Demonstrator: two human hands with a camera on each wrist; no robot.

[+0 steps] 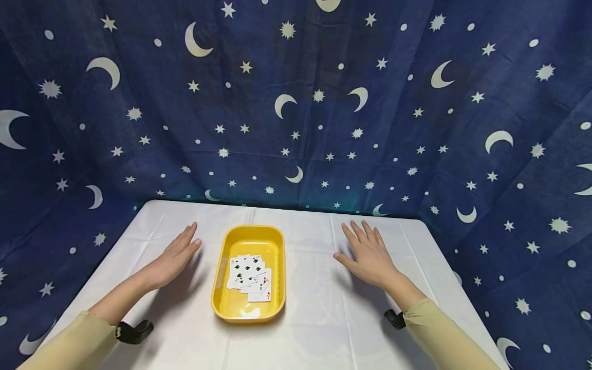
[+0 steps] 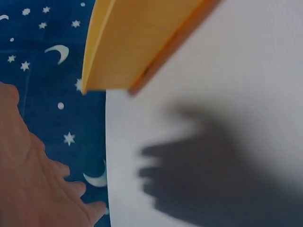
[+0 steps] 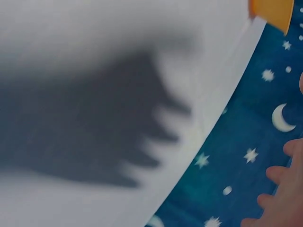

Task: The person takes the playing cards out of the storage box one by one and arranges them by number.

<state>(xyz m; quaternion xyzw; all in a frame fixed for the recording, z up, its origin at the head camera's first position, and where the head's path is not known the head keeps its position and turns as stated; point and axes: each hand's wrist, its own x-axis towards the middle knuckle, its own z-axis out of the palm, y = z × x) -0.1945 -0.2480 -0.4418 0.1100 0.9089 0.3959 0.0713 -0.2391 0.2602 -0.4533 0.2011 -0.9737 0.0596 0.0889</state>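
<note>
A yellow tray stands on the white table, left of its middle. Inside it several playing cards lie face up in an overlapping pile; a five of spades is on top and an ace shows at the lower right. My left hand hovers left of the tray, fingers straight, holding nothing. To the right, well apart from the tray, my right hand is held above the table with spread fingers and nothing in it. Both wrist views show part of the hand and its shadow on the cloth.
A white cloth covers the table. Behind and beside it hangs a dark blue curtain with moons and stars. A black strap sits at the left wrist, another black strap at the right.
</note>
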